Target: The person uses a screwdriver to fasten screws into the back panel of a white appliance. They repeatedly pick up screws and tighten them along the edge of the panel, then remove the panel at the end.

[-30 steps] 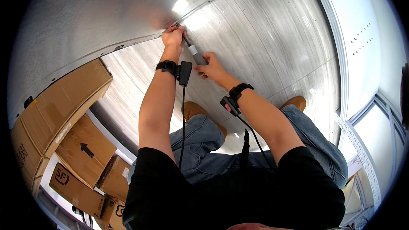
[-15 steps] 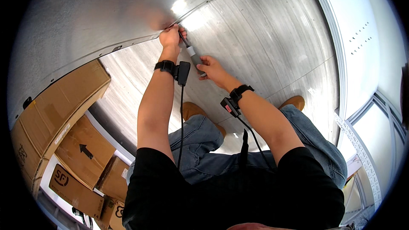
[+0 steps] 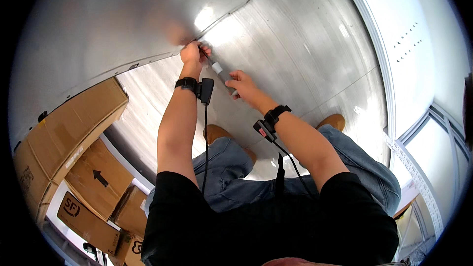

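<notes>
A screwdriver with a grey handle, a pale collar and a thin dark shaft slants up and left toward the lower edge of a large metal panel. My right hand is closed round the back end of its handle. At the panel's edge, my left hand has its fingers pinched together around the shaft's tip. Those fingers hide the tip and whatever they hold there. Each wrist wears a black strap with a small cabled box.
Several cardboard boxes are stacked at the left beside the panel. Grey wood-pattern floor lies under the hands, my brown shoes on it. A white wall panel and metal frame rails stand at the right.
The panel's edge and both hands sit a little lower and further left in the picture, as the view has shifted. The grip on the screwdriver looks the same.
</notes>
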